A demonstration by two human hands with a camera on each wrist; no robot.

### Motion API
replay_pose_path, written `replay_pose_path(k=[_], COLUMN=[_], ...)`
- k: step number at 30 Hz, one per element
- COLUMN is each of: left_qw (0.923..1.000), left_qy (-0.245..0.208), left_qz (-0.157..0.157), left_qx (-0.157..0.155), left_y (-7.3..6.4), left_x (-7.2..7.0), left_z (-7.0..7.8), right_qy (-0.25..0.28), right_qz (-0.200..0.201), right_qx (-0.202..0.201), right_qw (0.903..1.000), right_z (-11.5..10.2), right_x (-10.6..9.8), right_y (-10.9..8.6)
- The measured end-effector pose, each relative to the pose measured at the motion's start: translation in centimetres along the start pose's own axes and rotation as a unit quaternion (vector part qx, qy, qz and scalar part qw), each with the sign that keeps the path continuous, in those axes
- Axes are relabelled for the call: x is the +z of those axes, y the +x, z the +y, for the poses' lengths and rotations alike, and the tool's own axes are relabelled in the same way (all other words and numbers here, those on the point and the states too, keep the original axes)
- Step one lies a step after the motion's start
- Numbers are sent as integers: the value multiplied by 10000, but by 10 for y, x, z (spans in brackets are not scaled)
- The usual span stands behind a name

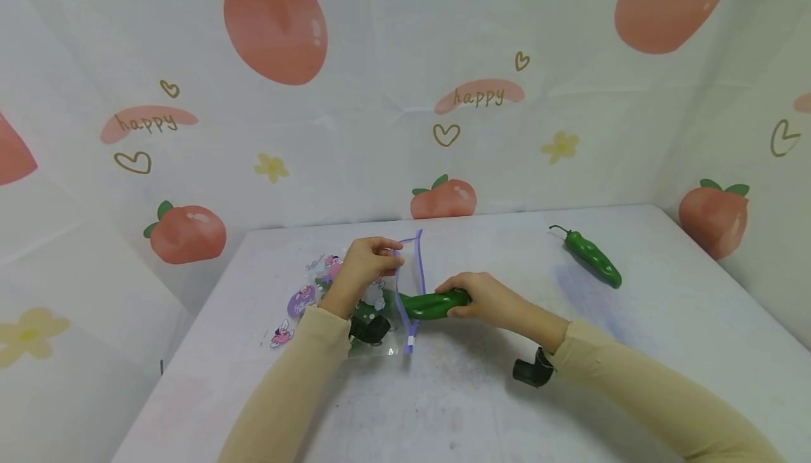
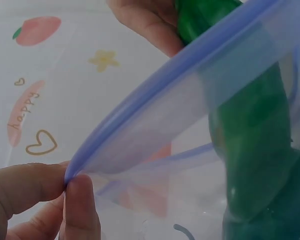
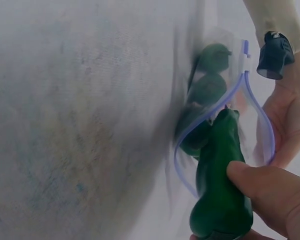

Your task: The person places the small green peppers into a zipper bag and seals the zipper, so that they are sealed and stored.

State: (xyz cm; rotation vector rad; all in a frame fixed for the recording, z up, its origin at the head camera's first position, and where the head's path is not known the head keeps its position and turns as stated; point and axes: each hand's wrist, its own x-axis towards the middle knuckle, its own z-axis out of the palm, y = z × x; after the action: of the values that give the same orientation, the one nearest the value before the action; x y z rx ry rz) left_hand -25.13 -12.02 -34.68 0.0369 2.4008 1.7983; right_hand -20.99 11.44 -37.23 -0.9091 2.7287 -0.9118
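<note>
A clear zip bag (image 1: 380,340) with a purple zip edge and cartoon prints lies on the table, its mouth spread toward the right. My left hand (image 1: 367,266) pinches the far part of the purple rim between thumb and fingers. In my right hand (image 1: 488,301) is a glossy green pepper (image 1: 437,304), gripped at its thick end. Its other end reaches through the bag's mouth, as the right wrist view shows. More green peppers (image 3: 212,85) sit inside the bag behind it. Part of the held pepper shows through the plastic in the left wrist view.
Another green pepper (image 1: 592,257) with a curved stem lies at the table's back right. The pale table (image 1: 481,407) carries faint coloured stains. Behind it hangs a white cloth (image 1: 374,132) printed with peaches. Black wrist mounts (image 1: 533,370) sit on both wrists.
</note>
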Motion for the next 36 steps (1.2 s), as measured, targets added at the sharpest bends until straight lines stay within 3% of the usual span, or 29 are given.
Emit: replay_pose_path(k=[8, 16, 36], left_qw=[9999, 9997, 9999], left_qy=[110, 219, 106], left_qz=[72, 88, 40], left_qx=[-106, -60, 21], left_y=[2, 0, 2], left_x=[0, 1, 1], left_z=[1, 3, 0], right_qy=[-183, -336, 804], right_qz=[-286, -323, -438], right_qx=[48, 43, 179], right_qw=[9994, 9989, 9956], right_z=[-3, -6, -1], right_x=[0, 2, 3], right_y=[4, 5, 8])
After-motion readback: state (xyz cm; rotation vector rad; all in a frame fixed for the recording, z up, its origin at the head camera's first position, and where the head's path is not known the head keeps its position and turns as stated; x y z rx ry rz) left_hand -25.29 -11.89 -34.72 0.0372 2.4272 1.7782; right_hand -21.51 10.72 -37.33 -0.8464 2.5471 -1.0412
